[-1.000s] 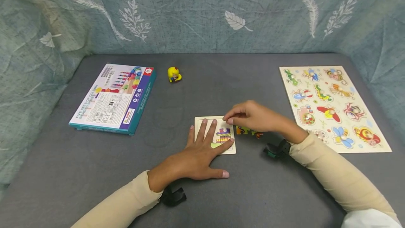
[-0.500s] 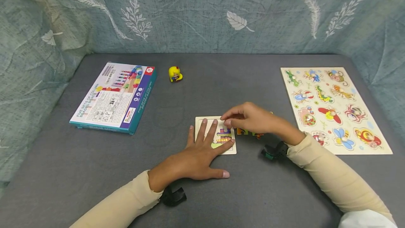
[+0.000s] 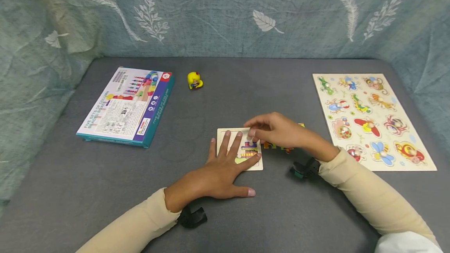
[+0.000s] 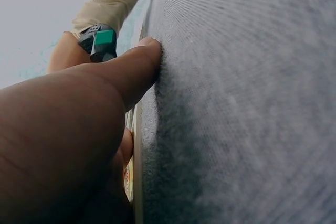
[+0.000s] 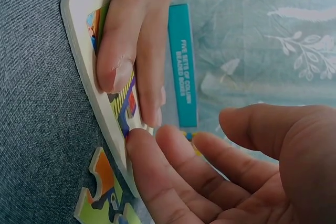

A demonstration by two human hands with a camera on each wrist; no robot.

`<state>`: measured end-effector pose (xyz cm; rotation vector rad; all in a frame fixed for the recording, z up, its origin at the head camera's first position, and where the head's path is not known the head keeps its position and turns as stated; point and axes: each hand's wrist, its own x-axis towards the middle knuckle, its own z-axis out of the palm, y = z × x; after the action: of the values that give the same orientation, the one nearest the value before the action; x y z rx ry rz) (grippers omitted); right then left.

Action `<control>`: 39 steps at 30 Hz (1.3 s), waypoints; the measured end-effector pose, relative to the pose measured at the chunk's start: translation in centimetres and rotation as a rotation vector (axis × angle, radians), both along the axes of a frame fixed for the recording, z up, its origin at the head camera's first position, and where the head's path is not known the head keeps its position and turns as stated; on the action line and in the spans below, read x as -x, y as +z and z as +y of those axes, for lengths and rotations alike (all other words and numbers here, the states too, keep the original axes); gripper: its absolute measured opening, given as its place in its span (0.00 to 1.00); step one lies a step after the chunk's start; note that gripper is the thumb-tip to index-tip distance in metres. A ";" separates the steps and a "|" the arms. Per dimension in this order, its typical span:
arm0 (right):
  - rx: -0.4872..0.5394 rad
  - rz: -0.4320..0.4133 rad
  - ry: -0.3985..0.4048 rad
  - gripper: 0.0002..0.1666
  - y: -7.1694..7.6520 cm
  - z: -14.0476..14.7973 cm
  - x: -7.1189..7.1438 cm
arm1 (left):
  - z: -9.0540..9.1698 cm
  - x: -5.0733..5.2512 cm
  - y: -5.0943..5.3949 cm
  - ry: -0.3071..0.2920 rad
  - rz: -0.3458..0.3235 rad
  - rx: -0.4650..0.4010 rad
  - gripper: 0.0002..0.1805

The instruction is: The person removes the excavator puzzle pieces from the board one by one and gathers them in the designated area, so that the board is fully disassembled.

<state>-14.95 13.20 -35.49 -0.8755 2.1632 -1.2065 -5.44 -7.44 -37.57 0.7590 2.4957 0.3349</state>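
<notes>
In the head view, the left hand [image 3: 219, 175] lies spread over a small wooden puzzle board [image 3: 256, 167], fingers on its face and thumb on the table. The right hand [image 3: 277, 130] is over the board's upper right corner. The right wrist view shows the right hand [image 5: 210, 177] with its index fingertip touching the board [image 5: 86, 72] near coloured pieces; its thumb stands apart and no piece shows between. Loose puzzle pieces [image 5: 105, 179] lie beside the board, partly under the right hand in the head view. The left thumb [image 4: 142, 61] shows in the left wrist view.
A bead toy box [image 3: 123, 108] lies at the left, with a small yellow figurine [image 3: 194, 81] to its right. A large insect puzzle board [image 3: 372, 124] lies at the right, beyond the right forearm. A patterned cloth [image 3: 218, 15] hangs behind the table.
My right hand has shifted slightly left over the board's upper right corner, and its fingers have moved a little. My left hand has stayed in place on the board.
</notes>
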 end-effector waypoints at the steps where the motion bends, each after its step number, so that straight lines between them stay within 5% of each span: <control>1: 0.000 0.000 0.001 0.18 0.0 0.0 0.0 | 0.0 0.0 0.0 0.000 0.005 0.002 0.47; 15: -0.050 0.071 -0.007 0.16 -0.1 -0.7 -0.2 | -0.2 0.1 0.0 0.003 -0.006 0.001 0.47; 30: -0.045 0.015 -0.057 0.11 -0.6 -1.4 -0.6 | 0.0 -0.1 -0.2 -0.010 0.033 0.009 0.47; 39: -0.074 0.061 -0.020 0.08 -0.6 -1.4 -0.6 | 0.1 -0.2 -0.1 -0.005 0.052 0.017 0.47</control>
<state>-14.38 11.78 -36.05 -0.8722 2.2544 -1.1155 -5.28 -7.39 -37.67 0.7767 2.5415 0.2956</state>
